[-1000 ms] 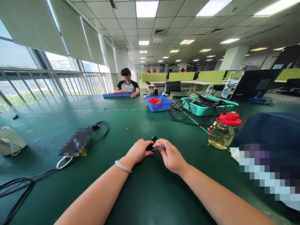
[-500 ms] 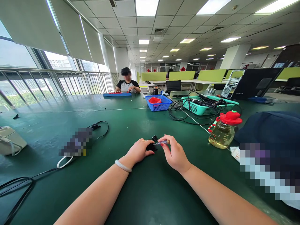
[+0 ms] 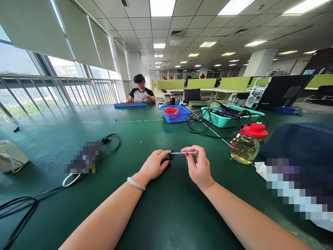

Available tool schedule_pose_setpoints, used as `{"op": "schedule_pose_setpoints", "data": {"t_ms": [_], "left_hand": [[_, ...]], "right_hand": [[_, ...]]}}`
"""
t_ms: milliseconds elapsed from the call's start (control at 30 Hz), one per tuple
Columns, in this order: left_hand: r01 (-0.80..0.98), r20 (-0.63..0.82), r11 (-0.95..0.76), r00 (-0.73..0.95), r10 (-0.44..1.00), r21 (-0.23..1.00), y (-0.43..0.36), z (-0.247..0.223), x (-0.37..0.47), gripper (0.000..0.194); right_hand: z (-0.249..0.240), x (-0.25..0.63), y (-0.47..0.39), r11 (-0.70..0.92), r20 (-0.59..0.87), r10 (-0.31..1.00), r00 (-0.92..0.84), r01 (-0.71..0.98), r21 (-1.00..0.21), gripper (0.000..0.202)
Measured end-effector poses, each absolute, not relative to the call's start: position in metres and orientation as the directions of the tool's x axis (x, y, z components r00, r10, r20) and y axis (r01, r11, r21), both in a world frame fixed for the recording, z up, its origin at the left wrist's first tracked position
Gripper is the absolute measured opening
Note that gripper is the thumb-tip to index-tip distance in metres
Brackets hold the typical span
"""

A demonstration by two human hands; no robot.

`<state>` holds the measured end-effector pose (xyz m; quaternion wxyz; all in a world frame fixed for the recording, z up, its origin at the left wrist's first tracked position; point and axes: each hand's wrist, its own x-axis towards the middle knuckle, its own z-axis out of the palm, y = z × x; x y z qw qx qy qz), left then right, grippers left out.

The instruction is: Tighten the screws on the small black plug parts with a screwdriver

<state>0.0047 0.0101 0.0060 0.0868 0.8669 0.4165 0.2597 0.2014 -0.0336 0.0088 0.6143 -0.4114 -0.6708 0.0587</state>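
My left hand, with a pale bracelet at its wrist, is closed on a small black part at the middle of the green table. The part's exact shape is partly hidden by the fingers. Between the fingers and thumb of my right hand is a screwdriver with a clear purplish handle. It lies nearly level, and its metal shaft points left, with the tip at the black part near my left fingertips.
A blue basket holding a red tray, a teal basket of black cables and a red-lidded jar stand beyond and right. A dark bag lies right, a cabled device left. Across the table sits a person.
The screwdriver has shifted right and slightly up with my right hand, and more of its handle and shaft shows. The black part has turned under my left fingers.
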Motion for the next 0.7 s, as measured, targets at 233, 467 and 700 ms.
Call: {"op": "schedule_pose_setpoints", "data": {"t_ms": [233, 467, 700], "left_hand": [[0.854, 0.363, -0.445, 0.338, 0.869, 0.27, 0.009, -0.001, 0.006, 0.044], [0.915, 0.31, -0.353, 0.283, 0.908, 0.197, 0.013, -0.006, 0.002, 0.037], [0.778, 0.329, -0.532, 0.432, 0.84, 0.334, 0.01, -0.001, 0.006, 0.03]], "right_hand": [[0.001, 0.213, -0.014, 0.493, 0.627, 0.751, 0.208, 0.454, -0.742, 0.012], [-0.013, 0.219, 0.002, 0.37, 0.464, 0.854, 0.234, 0.354, -0.859, 0.013], [-0.017, 0.218, 0.004, 0.353, 0.421, 0.879, 0.224, 0.29, -0.89, 0.015]]}}
